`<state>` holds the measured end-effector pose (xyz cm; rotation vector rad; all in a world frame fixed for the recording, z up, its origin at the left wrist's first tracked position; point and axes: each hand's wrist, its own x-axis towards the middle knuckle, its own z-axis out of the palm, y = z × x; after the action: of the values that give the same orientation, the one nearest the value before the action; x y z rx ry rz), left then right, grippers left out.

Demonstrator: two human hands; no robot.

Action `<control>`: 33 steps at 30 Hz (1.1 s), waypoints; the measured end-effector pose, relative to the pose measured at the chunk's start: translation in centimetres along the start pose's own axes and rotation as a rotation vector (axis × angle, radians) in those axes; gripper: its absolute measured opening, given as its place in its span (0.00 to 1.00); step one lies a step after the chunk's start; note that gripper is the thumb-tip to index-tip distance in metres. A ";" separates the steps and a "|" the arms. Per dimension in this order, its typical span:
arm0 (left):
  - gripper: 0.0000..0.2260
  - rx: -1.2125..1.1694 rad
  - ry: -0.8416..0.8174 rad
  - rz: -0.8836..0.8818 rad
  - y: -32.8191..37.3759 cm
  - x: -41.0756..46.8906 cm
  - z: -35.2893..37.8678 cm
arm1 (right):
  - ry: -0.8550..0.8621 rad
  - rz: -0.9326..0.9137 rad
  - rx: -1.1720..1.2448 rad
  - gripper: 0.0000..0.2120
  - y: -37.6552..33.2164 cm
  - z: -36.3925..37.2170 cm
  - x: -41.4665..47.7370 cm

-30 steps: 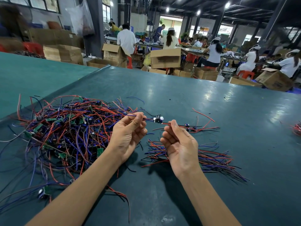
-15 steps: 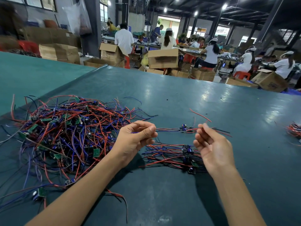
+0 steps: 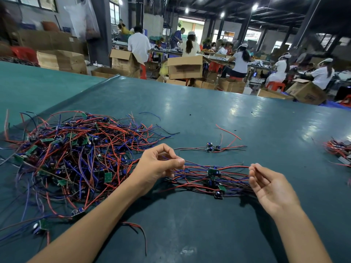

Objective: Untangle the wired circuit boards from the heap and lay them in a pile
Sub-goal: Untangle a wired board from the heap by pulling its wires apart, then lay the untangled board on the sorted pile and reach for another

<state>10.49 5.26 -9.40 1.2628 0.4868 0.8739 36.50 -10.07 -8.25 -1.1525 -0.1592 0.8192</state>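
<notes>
**Wired board stretched between two hands over the pile**

A tangled heap (image 3: 76,158) of red, blue and black leads with small green boards fills the left of the tabletop (image 3: 209,114). Some of its strands reach under the left forearm and right up to the left hand (image 3: 159,164). Beyond the hands a stray board (image 3: 212,148) lies on its own with its leads spread sideways, and a loose red wire (image 3: 228,132) lies just behind it. Another bundle (image 3: 338,149) sits at the far right edge, well apart.

The wired board (image 3: 213,171) hangs between the hands, directly above the pile (image 3: 214,184). Its long axis runs left to right across the view, in line with the pile's own leads, with the board in the middle. The left grip is narrow, thumb and forefinger pinching the blue and red leads. The right hand (image 3: 271,185) is turned palm up, and its fingertips (image 3: 251,168) nip the end of the red lead.

The tabletop is dark teal and glossy, reflecting the ceiling lights, and a lighter teal surface (image 3: 38,82) adjoins it on the left. Behind stand open cardboard boxes (image 3: 185,67), and workers (image 3: 139,45) are busy at long benches in a dim hall.
</notes>
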 end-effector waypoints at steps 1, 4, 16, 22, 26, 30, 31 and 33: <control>0.13 0.018 -0.018 0.003 -0.1 0.0 0.0 | 0.008 -0.005 0.008 0.03 -0.1 -0.1 0.0; 0.10 0.119 -0.030 0.018 -0.3 0.1 0.0 | 0.053 -0.044 0.032 0.02 -0.1 -0.7 0.2; 0.11 1.253 -0.153 0.378 0.0 -0.7 0.7 | 0.401 -0.404 0.180 0.17 0.1 0.0 -0.8; 0.11 1.312 0.118 0.230 4.2 2.2 -0.7 | 0.112 -0.773 -0.164 0.15 1.9 7.3 -4.7; 0.07 1.438 0.200 0.140 5.5 3.9 -3.9 | -0.197 -0.935 -0.673 0.13 7.2 13.1 -6.3; 0.13 1.573 0.212 0.069 5.6 4.7 -7.4 | -0.512 -1.057 -1.149 0.16 13.4 15.4 -7.7; 0.13 1.580 0.185 0.032 5.6 4.7 -8.0 | -0.572 -1.111 -1.210 0.15 14.0 15.3 -7.8; 0.11 1.611 0.094 -0.070 5.3 4.4 -8.6 | -0.669 -1.207 -1.210 0.12 14.0 14.6 -7.5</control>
<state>5.18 14.27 -5.97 2.6012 1.4389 0.3470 16.83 -1.82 -11.79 -1.4728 -1.9005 -0.1351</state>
